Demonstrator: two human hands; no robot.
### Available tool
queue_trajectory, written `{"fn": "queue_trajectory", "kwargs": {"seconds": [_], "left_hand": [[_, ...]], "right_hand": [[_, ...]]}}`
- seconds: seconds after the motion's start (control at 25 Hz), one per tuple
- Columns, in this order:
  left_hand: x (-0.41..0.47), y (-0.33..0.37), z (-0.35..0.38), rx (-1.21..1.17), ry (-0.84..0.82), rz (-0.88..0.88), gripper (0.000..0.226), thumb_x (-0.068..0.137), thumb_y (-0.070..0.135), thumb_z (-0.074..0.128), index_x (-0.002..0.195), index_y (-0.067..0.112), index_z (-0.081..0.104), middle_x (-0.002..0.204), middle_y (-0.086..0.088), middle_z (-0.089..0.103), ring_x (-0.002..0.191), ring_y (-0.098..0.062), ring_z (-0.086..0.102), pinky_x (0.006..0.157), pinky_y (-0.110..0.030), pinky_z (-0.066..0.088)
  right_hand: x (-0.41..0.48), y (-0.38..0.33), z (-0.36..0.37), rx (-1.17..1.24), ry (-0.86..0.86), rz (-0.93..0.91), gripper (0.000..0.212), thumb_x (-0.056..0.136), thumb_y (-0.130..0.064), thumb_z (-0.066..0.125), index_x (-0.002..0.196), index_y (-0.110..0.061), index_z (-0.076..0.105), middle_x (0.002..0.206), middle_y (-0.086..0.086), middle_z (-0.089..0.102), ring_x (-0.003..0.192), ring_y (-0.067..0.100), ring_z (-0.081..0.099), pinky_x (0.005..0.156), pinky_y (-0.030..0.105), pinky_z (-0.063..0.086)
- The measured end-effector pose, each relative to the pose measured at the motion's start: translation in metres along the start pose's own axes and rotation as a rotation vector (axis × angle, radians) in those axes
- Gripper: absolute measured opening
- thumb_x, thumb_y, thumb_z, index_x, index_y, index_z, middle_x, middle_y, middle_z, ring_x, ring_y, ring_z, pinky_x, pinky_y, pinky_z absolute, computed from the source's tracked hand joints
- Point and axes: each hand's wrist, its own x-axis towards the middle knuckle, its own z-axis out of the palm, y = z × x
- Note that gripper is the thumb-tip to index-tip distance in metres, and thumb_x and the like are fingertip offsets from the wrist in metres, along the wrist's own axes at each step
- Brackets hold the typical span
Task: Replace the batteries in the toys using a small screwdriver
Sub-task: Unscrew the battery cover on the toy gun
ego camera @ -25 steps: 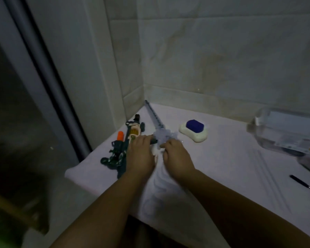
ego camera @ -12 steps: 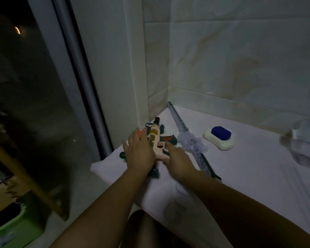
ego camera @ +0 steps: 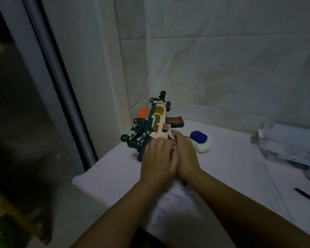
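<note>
A toy gun [ego camera: 157, 122], pink and dark green with an orange tip and a dark magazine, is tilted up off the white-covered table [ego camera: 231, 176] near the corner. My left hand [ego camera: 157, 160] grips its rear end from the left. My right hand [ego camera: 185, 154] wraps around its grip from the right, and the two hands touch. A small black-handled screwdriver [ego camera: 306, 195] lies on the table at the far right, away from both hands. The dark end of a toy sword [ego camera: 184, 185] pokes out under my wrists; the rest of it is hidden.
A white oval toy with a blue top [ego camera: 200, 142] sits just right of my hands. A clear plastic box [ego camera: 286, 144] stands at the right edge. Tiled walls close the corner behind; a dark window frame [ego camera: 61, 90] runs along the left.
My hands left the toy sword, took hold of the toy gun and lifted it up off the table with its muzzle pointing away.
</note>
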Motion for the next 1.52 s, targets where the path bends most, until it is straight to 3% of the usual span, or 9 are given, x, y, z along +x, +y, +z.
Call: {"fn": "queue_trajectory", "kwargs": {"seconds": [0.16, 0.28, 0.44, 0.6, 0.92, 1.08, 1.28, 1.4, 1.52], "left_hand": [[-0.034, 0.042, 0.038, -0.251, -0.095, -0.021, 0.013, 0.091, 0.026, 0.049, 0.084, 0.018, 0.056, 0.084, 0.003, 0.055, 0.079, -0.012, 0.048, 0.071, -0.025, 0.041], [-0.041, 0.080, 0.060, -0.273, -0.125, 0.106, 0.020, 0.092, 0.025, 0.045, 0.083, 0.014, 0.060, 0.079, -0.001, 0.058, 0.073, -0.013, 0.051, 0.070, -0.027, 0.042], [-0.049, 0.114, 0.078, -0.400, -0.259, 0.021, 0.032, 0.098, 0.030, 0.039, 0.079, 0.013, 0.058, 0.074, 0.000, 0.054, 0.066, -0.009, 0.047, 0.062, -0.020, 0.039], [-0.042, 0.148, 0.088, -0.469, -0.483, -0.288, 0.024, 0.104, 0.032, 0.043, 0.106, 0.016, 0.060, 0.095, 0.002, 0.060, 0.078, -0.002, 0.053, 0.067, -0.013, 0.037], [-0.050, 0.170, 0.111, -1.036, -0.715, -0.920, 0.040, 0.107, 0.029, 0.039, 0.139, 0.009, 0.050, 0.135, -0.008, 0.058, 0.123, -0.027, 0.058, 0.092, -0.031, 0.052], [-0.034, 0.161, 0.125, -1.669, -0.473, -1.406, 0.024, 0.100, 0.025, 0.055, 0.119, 0.013, 0.063, 0.123, -0.010, 0.067, 0.117, -0.027, 0.061, 0.108, -0.041, 0.045], [-0.024, 0.154, 0.160, -1.674, -0.444, -1.422, 0.026, 0.094, 0.011, 0.061, 0.120, 0.010, 0.063, 0.112, -0.013, 0.070, 0.102, -0.025, 0.067, 0.091, -0.042, 0.056], [-0.016, 0.145, 0.179, -1.661, -0.496, -1.298, 0.043, 0.091, 0.004, 0.066, 0.130, 0.017, 0.055, 0.121, -0.015, 0.069, 0.107, -0.028, 0.069, 0.084, -0.049, 0.059], [-0.012, 0.136, 0.191, -1.654, -0.492, -1.240, 0.051, 0.087, 0.003, 0.071, 0.132, 0.019, 0.053, 0.126, -0.016, 0.067, 0.107, -0.027, 0.070, 0.081, -0.046, 0.060]], "right_hand": [[-0.018, 0.044, -0.048, -0.116, 0.118, 0.147, 0.037, 0.091, -0.023, 0.058, 0.127, -0.021, 0.049, 0.120, 0.002, 0.052, 0.112, 0.014, 0.049, 0.093, 0.024, 0.044], [-0.038, 0.069, -0.079, -0.117, 0.138, 0.246, 0.028, 0.094, -0.022, 0.054, 0.121, -0.028, 0.047, 0.118, -0.001, 0.045, 0.100, 0.001, 0.042, 0.081, 0.000, 0.035], [-0.058, 0.100, -0.098, -0.155, 0.195, 0.256, 0.019, 0.092, -0.037, 0.054, 0.109, -0.043, 0.048, 0.114, -0.010, 0.052, 0.099, 0.000, 0.054, 0.079, 0.013, 0.047], [-0.078, 0.135, -0.104, -0.231, 0.199, 0.278, 0.025, 0.086, -0.053, 0.051, 0.110, -0.044, 0.048, 0.112, -0.008, 0.059, 0.096, 0.003, 0.062, 0.074, 0.023, 0.057], [-0.101, 0.129, -0.096, -0.028, 0.324, 0.493, 0.046, 0.084, -0.026, 0.066, 0.125, -0.027, 0.047, 0.117, -0.003, 0.049, 0.107, 0.009, 0.050, 0.078, 0.008, 0.042], [-0.100, 0.119, -0.094, -0.061, 0.344, 0.485, 0.037, 0.087, -0.024, 0.063, 0.122, -0.027, 0.050, 0.119, -0.005, 0.056, 0.108, 0.008, 0.051, 0.088, 0.024, 0.049], [-0.112, 0.131, -0.118, -0.061, 0.125, 0.434, 0.030, 0.094, -0.021, 0.050, 0.123, -0.028, 0.053, 0.121, -0.006, 0.056, 0.109, 0.004, 0.051, 0.095, 0.027, 0.046], [-0.115, 0.172, -0.154, -0.441, 0.372, 0.503, 0.025, 0.093, -0.018, 0.048, 0.114, -0.029, 0.059, 0.110, -0.002, 0.060, 0.103, 0.011, 0.050, 0.090, 0.030, 0.044], [-0.121, 0.217, -0.178, -0.946, 0.323, 0.674, 0.027, 0.090, -0.016, 0.048, 0.115, -0.016, 0.060, 0.107, 0.011, 0.063, 0.100, 0.029, 0.053, 0.088, 0.042, 0.045]]}}
